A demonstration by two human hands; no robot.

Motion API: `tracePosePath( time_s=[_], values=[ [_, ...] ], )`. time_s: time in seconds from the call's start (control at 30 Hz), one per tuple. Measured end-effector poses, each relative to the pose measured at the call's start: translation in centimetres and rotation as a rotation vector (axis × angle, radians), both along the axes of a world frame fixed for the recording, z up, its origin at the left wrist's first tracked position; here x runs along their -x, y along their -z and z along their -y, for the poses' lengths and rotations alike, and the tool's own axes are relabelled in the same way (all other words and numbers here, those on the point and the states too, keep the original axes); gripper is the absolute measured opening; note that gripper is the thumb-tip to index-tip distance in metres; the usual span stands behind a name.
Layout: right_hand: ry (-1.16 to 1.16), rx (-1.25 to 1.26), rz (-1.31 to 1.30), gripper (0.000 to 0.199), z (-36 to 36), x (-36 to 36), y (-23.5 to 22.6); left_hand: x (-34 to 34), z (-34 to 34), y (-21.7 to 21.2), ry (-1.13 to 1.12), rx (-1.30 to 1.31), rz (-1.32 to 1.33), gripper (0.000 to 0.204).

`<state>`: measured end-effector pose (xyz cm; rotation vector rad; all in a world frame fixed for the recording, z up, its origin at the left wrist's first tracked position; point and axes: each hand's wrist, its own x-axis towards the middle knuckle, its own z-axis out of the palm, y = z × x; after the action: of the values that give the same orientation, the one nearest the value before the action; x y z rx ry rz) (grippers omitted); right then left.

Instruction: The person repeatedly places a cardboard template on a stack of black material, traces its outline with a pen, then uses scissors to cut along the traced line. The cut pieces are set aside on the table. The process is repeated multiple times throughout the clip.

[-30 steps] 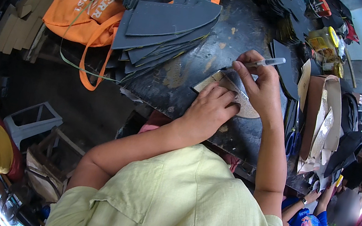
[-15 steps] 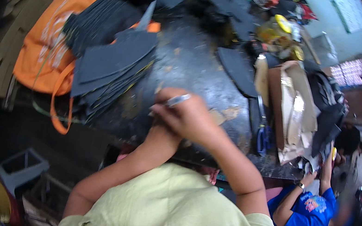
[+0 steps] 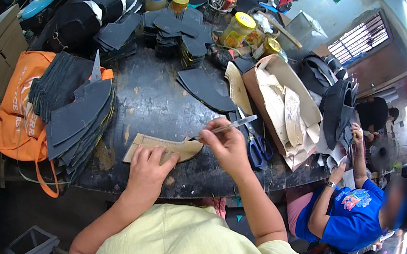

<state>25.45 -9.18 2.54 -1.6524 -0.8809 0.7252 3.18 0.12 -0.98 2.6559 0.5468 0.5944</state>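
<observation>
On the dark worktable (image 3: 139,101) lies a tan, curved cardboard pattern piece (image 3: 171,147), close to the front edge. My left hand (image 3: 147,171) presses it down with the fingers laid out over its left part. Over the pattern's right end is my right hand (image 3: 225,143), closed around a slim silver pen-like tool (image 3: 238,123). One end of the tool points down at the pattern's upper edge; whether it touches is too small to tell. What lies under the pattern is hidden.
Stacked dark cut pieces (image 3: 75,123) rest on an orange bag (image 3: 23,100) at left. To the right are blue-handled scissors (image 3: 259,151), a dark curved piece (image 3: 206,89) and an open cardboard box (image 3: 272,87) of patterns. Jars (image 3: 238,29) stand behind. A person in blue (image 3: 344,206) works at right.
The view has shifted and sharpened. My hands, close together before, are now apart: the left lies on the tan pattern, the right holds the silver tool at its right end.
</observation>
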Motion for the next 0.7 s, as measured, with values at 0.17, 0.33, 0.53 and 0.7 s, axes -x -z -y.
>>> tracePosePath(
  time_s=[0.17,0.33,0.53,0.7],
  values=[
    [-0.064,0.05,0.261,0.013,2.7,-0.5,2.1,0.0,0.1,0.2,0.012,-0.03,-0.067,0.053],
    [0.048,-0.053,-0.103,0.015,2.6,-1.9,2.2,0.1,0.4,0.9,0.0,-0.075,-0.094,0.056],
    [-0.058,-0.033,-0.029,0.011,0.5,0.1,2.8,-0.1,0.5,0.7,-0.018,-0.045,-0.111,0.054],
    [-0.173,-0.018,0.523,0.011,-1.1,0.7,2.6,0.1,0.4,1.0,-0.014,-0.02,-0.1,0.05]
  ],
)
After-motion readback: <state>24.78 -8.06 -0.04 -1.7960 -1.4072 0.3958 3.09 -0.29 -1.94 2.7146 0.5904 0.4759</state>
